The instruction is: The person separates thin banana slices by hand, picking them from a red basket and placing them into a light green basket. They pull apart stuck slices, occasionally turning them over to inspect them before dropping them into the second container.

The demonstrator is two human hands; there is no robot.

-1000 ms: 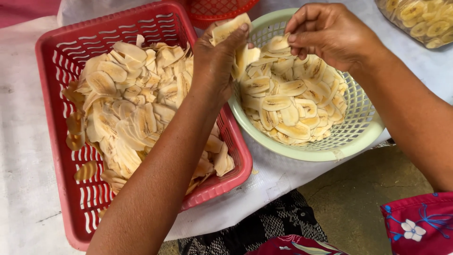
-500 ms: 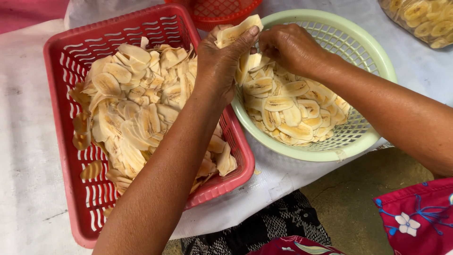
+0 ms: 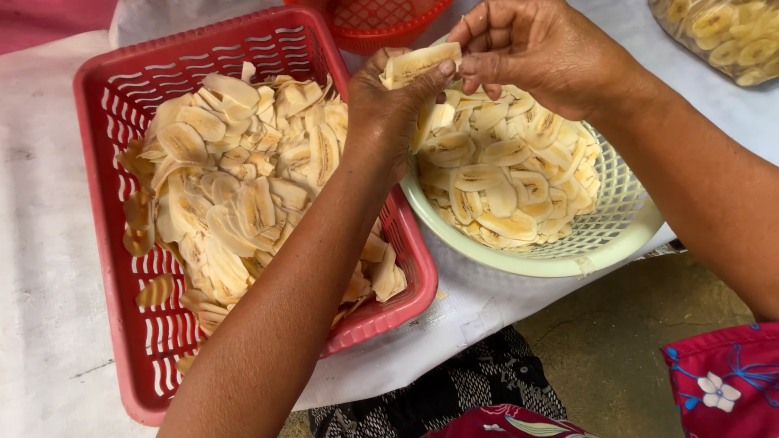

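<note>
My left hand [image 3: 388, 109] holds a small stack of pale banana slices [image 3: 418, 65] above the gap between two baskets. My right hand [image 3: 540, 49] pinches the right end of that same stack with thumb and fingertips. Below the left arm stands a red rectangular plastic basket [image 3: 105, 97] heaped with long thin banana slices [image 3: 235, 186]. Under the right hand sits a round pale green plastic basket [image 3: 617, 235] holding separated banana slices [image 3: 507, 174].
A white cloth [image 3: 40, 227] covers the table, whose front edge runs diagonally at the lower right. Another red basket [image 3: 381, 20] is at the top. A clear bag of banana slices [image 3: 730, 36] lies at the top right. Patterned clothing shows at the bottom.
My right hand has come back from the green basket to the stack in my left hand. Both hands have shifted slightly right.
</note>
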